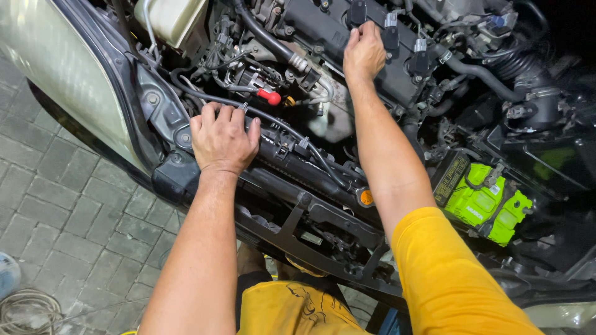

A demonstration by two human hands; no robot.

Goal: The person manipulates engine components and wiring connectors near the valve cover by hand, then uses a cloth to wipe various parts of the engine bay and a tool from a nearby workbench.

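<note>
I look down into an open car engine bay. My left hand (222, 136) rests palm down on the black front crossmember (310, 170), fingers curled over its edge beside a black hose. Stretched farther in, my right hand (364, 53) has its fingers closed around a black ignition coil (390, 34) on top of the dark engine cover (323, 31). Two more black coils (421, 59) stand in a row to its right. A red-tipped cap (270, 96) sits between my two hands.
A battery with a bright green cover (487, 205) lies at the right. A pale coolant reservoir (174, 18) sits at top left, a ribbed intake hose (528, 68) at top right. An orange cap (366, 197) marks the crossmember. Paving stones (56, 205) lie left.
</note>
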